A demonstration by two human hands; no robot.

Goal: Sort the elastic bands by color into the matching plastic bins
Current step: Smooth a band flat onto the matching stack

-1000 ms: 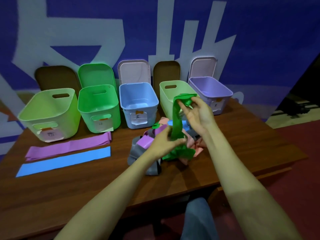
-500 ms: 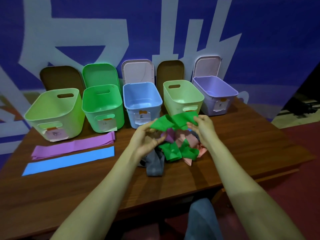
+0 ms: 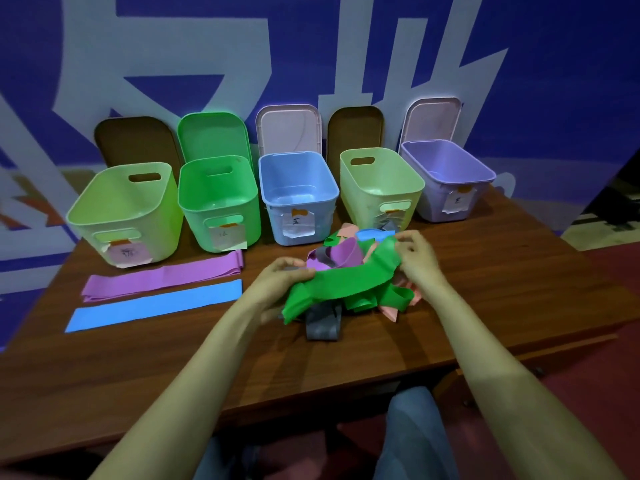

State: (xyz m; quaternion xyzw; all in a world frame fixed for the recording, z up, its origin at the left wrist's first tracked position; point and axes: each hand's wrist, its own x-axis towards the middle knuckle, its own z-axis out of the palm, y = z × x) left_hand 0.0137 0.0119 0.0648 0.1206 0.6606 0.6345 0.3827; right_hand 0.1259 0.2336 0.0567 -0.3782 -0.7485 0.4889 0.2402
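Both my hands hold one green elastic band [image 3: 346, 280] stretched low over a tangled pile of bands [image 3: 346, 254] on the wooden table [image 3: 173, 368]. My left hand [image 3: 287, 275] pinches its left end; my right hand [image 3: 415, 252] pinches its right end. The pile shows purple, pink, blue, grey and more green bands. A row of open bins stands behind: lime green [image 3: 121, 216], green [image 3: 218, 195], blue [image 3: 298, 188], pale yellow-green [image 3: 381, 181] and purple [image 3: 446, 174].
A purple band [image 3: 162, 275] and a blue band [image 3: 156, 304] lie flat at the left in front of the bins. Bin lids [image 3: 287, 129] lean on the blue wall behind. The table's front edge runs close to my knees [image 3: 408, 438].
The green band has come down from an upright stretch to a low, sideways stretch over the pile. My hands moved apart and lower.
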